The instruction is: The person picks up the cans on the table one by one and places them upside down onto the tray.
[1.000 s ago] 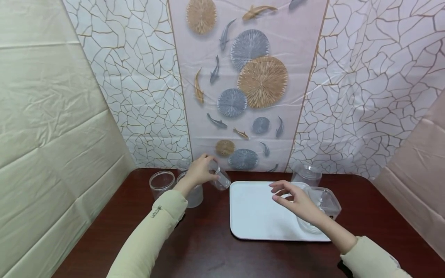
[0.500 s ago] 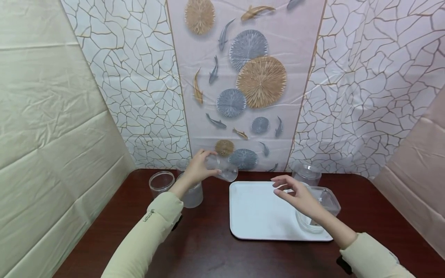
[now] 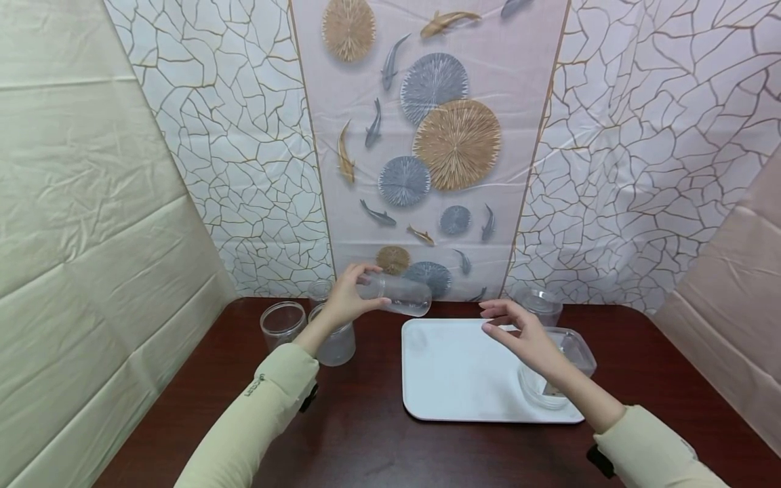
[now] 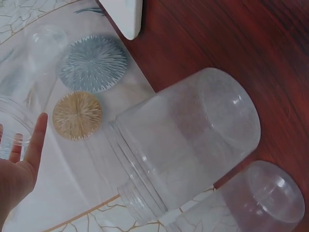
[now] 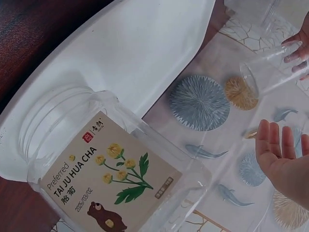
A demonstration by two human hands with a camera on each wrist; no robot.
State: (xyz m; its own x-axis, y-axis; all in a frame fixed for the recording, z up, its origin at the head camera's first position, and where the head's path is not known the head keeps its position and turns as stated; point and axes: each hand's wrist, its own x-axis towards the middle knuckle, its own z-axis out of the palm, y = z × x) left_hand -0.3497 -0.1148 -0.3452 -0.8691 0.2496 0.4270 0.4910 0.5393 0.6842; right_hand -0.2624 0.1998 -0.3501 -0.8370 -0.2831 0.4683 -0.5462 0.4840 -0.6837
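My left hand [image 3: 350, 298] grips a clear plastic jar [image 3: 407, 296] near its mouth end, thumb below and fingers above. The jar is tipped almost level, its base pointing right, above the table behind the white tray [image 3: 451, 379]. In the right wrist view the same jar [image 5: 270, 70] shows beside the left hand. My right hand [image 3: 527, 342] hovers over the tray's right half, fingers loosely bent with nothing in them. Beneath its wrist is a clear jar with a chrysanthemum tea label [image 5: 120, 169], its threaded mouth low at the tray; the forearm partly hides it in the head view.
Several clear jars stand on the dark table at the left, including one wide jar [image 3: 283, 325] and another jar [image 3: 337, 347] under the left forearm. One more clear jar [image 3: 543, 305] is behind the tray's right corner. A patterned cloth wall [image 3: 427, 203] closes the back.
My left hand has raised the jar and tipped it from a slant to almost level, its base swinging up and right. My right hand has risen slightly, still holding nothing.
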